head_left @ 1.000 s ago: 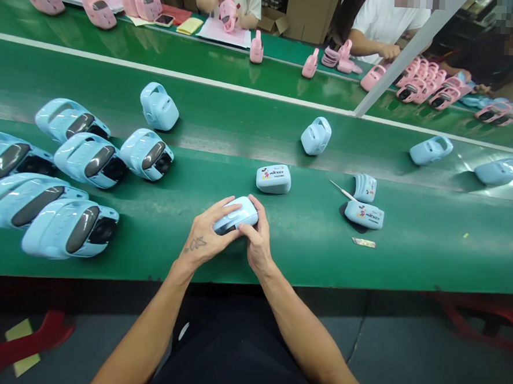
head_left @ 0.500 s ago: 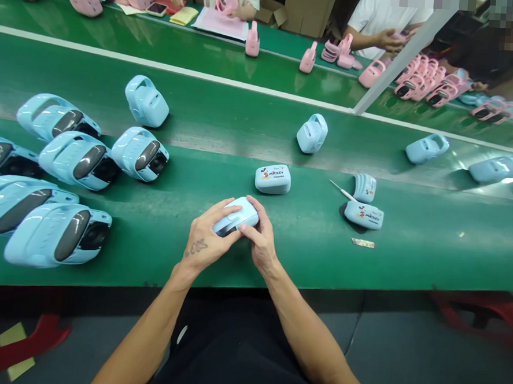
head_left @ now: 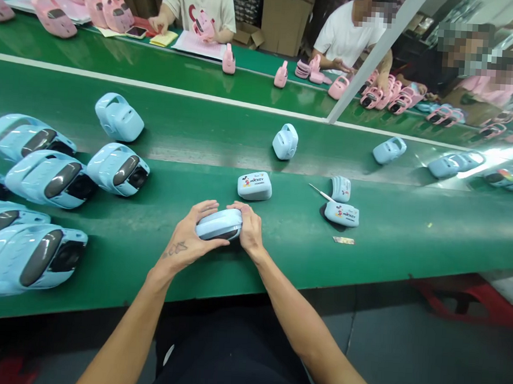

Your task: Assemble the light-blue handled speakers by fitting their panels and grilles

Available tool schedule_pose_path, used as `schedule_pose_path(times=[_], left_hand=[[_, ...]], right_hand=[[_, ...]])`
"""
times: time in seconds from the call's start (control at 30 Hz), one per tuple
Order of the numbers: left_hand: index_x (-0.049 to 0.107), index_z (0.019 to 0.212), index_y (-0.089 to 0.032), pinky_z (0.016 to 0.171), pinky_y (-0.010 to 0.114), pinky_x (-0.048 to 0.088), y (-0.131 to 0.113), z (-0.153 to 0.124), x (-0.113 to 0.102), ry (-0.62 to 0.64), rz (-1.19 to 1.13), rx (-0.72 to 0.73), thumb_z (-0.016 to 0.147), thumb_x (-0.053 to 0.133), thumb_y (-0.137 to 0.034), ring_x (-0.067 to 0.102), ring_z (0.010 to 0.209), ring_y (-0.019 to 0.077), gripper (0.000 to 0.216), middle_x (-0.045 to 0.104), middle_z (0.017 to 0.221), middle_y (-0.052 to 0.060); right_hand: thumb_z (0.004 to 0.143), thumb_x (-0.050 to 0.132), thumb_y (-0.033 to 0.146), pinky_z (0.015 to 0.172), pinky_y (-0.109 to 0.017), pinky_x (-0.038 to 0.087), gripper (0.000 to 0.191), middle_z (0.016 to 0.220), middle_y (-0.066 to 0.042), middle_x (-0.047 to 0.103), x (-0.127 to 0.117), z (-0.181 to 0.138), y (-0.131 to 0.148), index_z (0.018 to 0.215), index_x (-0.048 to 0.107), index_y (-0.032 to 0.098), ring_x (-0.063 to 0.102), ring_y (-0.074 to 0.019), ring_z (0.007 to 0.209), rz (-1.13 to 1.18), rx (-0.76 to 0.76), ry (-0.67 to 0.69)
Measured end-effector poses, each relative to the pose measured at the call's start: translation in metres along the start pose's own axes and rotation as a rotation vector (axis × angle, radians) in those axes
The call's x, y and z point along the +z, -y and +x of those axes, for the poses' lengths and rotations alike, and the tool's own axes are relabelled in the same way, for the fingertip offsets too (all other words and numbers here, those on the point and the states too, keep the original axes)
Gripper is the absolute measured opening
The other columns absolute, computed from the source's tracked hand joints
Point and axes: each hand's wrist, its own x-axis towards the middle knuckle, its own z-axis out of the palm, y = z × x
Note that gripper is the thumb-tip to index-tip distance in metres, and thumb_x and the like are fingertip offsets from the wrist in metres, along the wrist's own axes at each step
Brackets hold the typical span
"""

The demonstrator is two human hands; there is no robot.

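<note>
Blue case (head_left: 218, 223): between the two hands, near the front edge of the desk (head_left: 287, 263); whether it rests on the surface or is lifted slightly, I cannot tell.
Left hand (head_left: 188, 233): curved around the left end, thumb along the near lower side, fingers at the far side.
Right hand (head_left: 251, 229): wrapped around the right end, fingers bent, thumb on top.
Lettered cover (head_left: 255, 186): just beyond the case, lying on its own.
White-handled tool (head_left: 328, 197): to the right, its handle against the second lettered cover (head_left: 342, 215) and near the curved stack (head_left: 342, 189).
Slip risk: the shell looks glossy, so a loose left grip could let it turn or drop.
Scuff risk: dragging the dark panel (head_left: 228, 235) over the desk could mark it.
Knock risk: a wide swing of the right forearm might push the tool.
Since half a second ago: the case has rolled to show more of its side, the left thumb has left its top for the lower edge, and the right fingers have closed farther round the end.
</note>
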Motion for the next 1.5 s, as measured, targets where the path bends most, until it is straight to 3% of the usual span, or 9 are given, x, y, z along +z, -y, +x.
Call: schedule_pose_path(times=[0.1, 0.33, 0.53, 0.73, 0.93, 1.1, 1.23, 1.37, 1.5], left_hand=[[0.054, 0.131, -0.03, 0.104, 0.052, 0.05, 0.005, 0.0, 0.011, -0.056, -0.034, -0.053, 0.061, 0.09, -0.051, 0.066, 0.118, 0.0341, 0.081, 0.071, 0.122, 0.009], [0.061, 0.121, -0.025, 0.097, 0.045, 0.053, 0.011, 0.012, 0.031, -0.053, -0.045, 0.014, 0.053, 0.093, -0.052, 0.067, 0.11, 0.0316, 0.079, 0.069, 0.122, 0.009], [0.064, 0.126, -0.028, 0.095, 0.041, 0.053, 0.021, 0.008, 0.034, -0.036, -0.077, -0.063, 0.054, 0.093, -0.049, 0.068, 0.109, 0.0302, 0.08, 0.072, 0.122, 0.009], [0.071, 0.115, -0.027, 0.084, 0.036, 0.055, 0.016, 0.01, 0.034, -0.077, -0.096, -0.111, 0.05, 0.095, -0.048, 0.071, 0.094, 0.0271, 0.072, 0.076, 0.107, 0.005], [0.069, 0.118, -0.028, 0.087, 0.039, 0.056, 0.019, 0.008, 0.037, -0.084, -0.033, -0.121, 0.054, 0.092, -0.052, 0.071, 0.096, 0.0267, 0.072, 0.075, 0.111, 0.006], [0.066, 0.121, -0.027, 0.085, 0.042, 0.058, 0.019, 0.008, 0.032, -0.036, -0.033, -0.098, 0.056, 0.092, -0.052, 0.072, 0.094, 0.0281, 0.074, 0.075, 0.107, 0.006], [0.065, 0.124, -0.026, 0.094, 0.046, 0.056, 0.02, 0.007, 0.027, 0.001, -0.09, -0.085, 0.05, 0.096, -0.048, 0.07, 0.108, 0.0329, 0.084, 0.072, 0.12, 0.01], [0.059, 0.137, -0.027, 0.109, 0.051, 0.048, 0.026, 0.005, 0.018, 0.081, -0.178, -0.13, 0.052, 0.095, -0.043, 0.06, 0.128, 0.0359, 0.094, 0.062, 0.142, 0.012], [0.062, 0.133, -0.026, 0.113, 0.049, 0.045, 0.035, 0.003, 0.0, 0.118, -0.312, -0.231, 0.052, 0.094, -0.041, 0.061, 0.129, 0.0345, 0.089, 0.064, 0.14, 0.012]], right_hand=[[0.1, 0.03, 0.067, 0.102, -0.037, 0.048, 0.066, 0.108, -0.007, 0.078, -0.011, 0.002, 0.007, 0.099, 0.078, 0.023, 0.068, -0.0252, 0.111, -0.035, -0.11, 0.026], [0.097, 0.02, 0.073, 0.084, -0.035, 0.053, 0.081, 0.088, -0.009, 0.079, -0.021, 0.012, -0.003, 0.083, 0.078, 0.019, 0.072, -0.0239, 0.086, -0.016, -0.043, -0.082], [0.095, 0.018, 0.076, 0.082, -0.035, 0.055, 0.084, 0.09, -0.012, 0.078, -0.017, 0.013, -0.013, 0.087, 0.077, 0.017, 0.073, -0.0249, 0.088, 0.099, -0.023, -0.031], [0.097, 0.016, 0.073, 0.082, -0.036, 0.054, 0.082, 0.085, -0.009, 0.078, -0.011, 0.012, -0.01, 0.082, 0.077, 0.02, 0.073, -0.0249, 0.085, -0.035, -0.06, -0.144], [0.099, 0.02, 0.066, 0.081, -0.036, 0.054, 0.077, 0.082, -0.008, 0.078, -0.007, 0.014, -0.012, 0.077, 0.078, 0.02, 0.073, -0.0252, 0.083, -0.002, -0.026, -0.171], [0.099, 0.024, 0.068, 0.089, -0.04, 0.054, 0.075, 0.096, -0.011, 0.079, -0.024, 0.015, 0.001, 0.094, 0.079, 0.018, 0.073, -0.0276, 0.095, 0.138, -0.009, 0.026], [0.097, 0.051, 0.058, 0.111, -0.042, 0.042, 0.045, 0.128, -0.008, 0.07, -0.049, 0.018, 0.036, 0.117, 0.073, 0.025, 0.061, -0.0274, 0.125, -0.101, -0.258, 0.317], [0.099, 0.053, 0.041, 0.098, -0.039, 0.049, 0.028, 0.115, -0.009, 0.071, -0.059, 0.028, 0.063, 0.114, 0.068, 0.022, 0.064, -0.0236, 0.107, -0.364, -0.302, 0.657], [0.1, 0.052, 0.032, 0.093, -0.036, 0.049, 0.022, 0.113, -0.01, 0.07, -0.05, 0.045, 0.076, 0.109, 0.065, 0.017, 0.065, -0.0218, 0.101, -0.443, -0.285, 0.768]])
